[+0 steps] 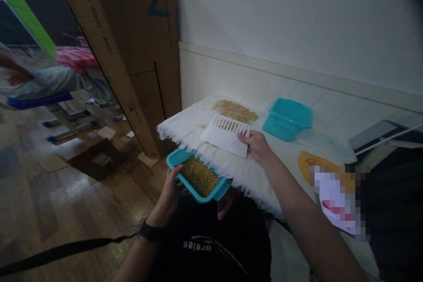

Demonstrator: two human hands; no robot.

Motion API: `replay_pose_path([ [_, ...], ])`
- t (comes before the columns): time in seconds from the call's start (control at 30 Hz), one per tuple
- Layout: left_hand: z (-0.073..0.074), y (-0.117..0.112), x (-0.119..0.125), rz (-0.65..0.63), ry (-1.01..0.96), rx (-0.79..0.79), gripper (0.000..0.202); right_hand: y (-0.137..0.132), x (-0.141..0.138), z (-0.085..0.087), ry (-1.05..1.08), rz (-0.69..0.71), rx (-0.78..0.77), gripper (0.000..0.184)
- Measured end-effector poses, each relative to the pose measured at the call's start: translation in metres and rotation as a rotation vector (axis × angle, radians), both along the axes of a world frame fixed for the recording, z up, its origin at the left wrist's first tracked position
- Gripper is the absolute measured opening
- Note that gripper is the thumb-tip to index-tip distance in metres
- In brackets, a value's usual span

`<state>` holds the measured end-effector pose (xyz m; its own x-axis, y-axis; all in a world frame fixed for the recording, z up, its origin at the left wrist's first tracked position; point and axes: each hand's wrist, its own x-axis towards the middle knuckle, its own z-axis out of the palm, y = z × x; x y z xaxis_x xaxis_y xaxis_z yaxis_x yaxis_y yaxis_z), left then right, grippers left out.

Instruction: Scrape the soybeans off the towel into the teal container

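Over the white fringed cloth [185, 125], the right hand [256, 143] pinches a flat white slotted scraper [223, 137], long axis along the near fringe, slots toward the tan bean pile [236, 109]. Just below that fringe, the left hand [171, 187] grips a bean-filled teal plastic tub [220, 190].

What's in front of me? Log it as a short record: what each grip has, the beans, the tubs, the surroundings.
Left grip: on the rim of the near teal tub, thumb over the edge
Right grip: holding a white slotted scraper by its right end
Beans: some in the near tub, more spread loose on the white fringed cloth
Far teal tub: on the cloth, right of the loose beans
Surroundings: tall cardboard box on the left, white wall behind
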<state>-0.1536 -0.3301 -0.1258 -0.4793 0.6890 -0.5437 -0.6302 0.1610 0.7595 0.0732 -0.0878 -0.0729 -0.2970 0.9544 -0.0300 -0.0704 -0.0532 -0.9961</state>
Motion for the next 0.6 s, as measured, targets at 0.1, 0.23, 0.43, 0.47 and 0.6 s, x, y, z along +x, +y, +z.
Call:
replay_pose_path([
  [0.1, 0.002, 0.000, 0.000, 0.003, 0.004, -0.016, 0.067, -0.004, -0.001, 0.001, -0.004, 0.029, -0.018, 0.062],
  [0.23, 0.006, 0.000, 0.001, 0.001, -0.004, -0.016, 0.063, -0.013, -0.004, 0.003, -0.012, 0.091, -0.048, 0.061],
  [0.43, 0.012, -0.001, 0.002, 0.007, -0.014, -0.033, 0.060, -0.030, -0.007, 0.014, -0.021, 0.312, -0.075, 0.057],
  [0.47, 0.012, -0.001, 0.002, 0.008, -0.013, -0.036, 0.060, -0.030, -0.006, 0.016, -0.017, 0.333, -0.072, 0.057],
  [0.6, 0.008, -0.001, 0.002, 0.007, -0.003, -0.013, 0.060, -0.022, -0.003, 0.018, 0.075, 0.201, -0.033, 0.060],
])
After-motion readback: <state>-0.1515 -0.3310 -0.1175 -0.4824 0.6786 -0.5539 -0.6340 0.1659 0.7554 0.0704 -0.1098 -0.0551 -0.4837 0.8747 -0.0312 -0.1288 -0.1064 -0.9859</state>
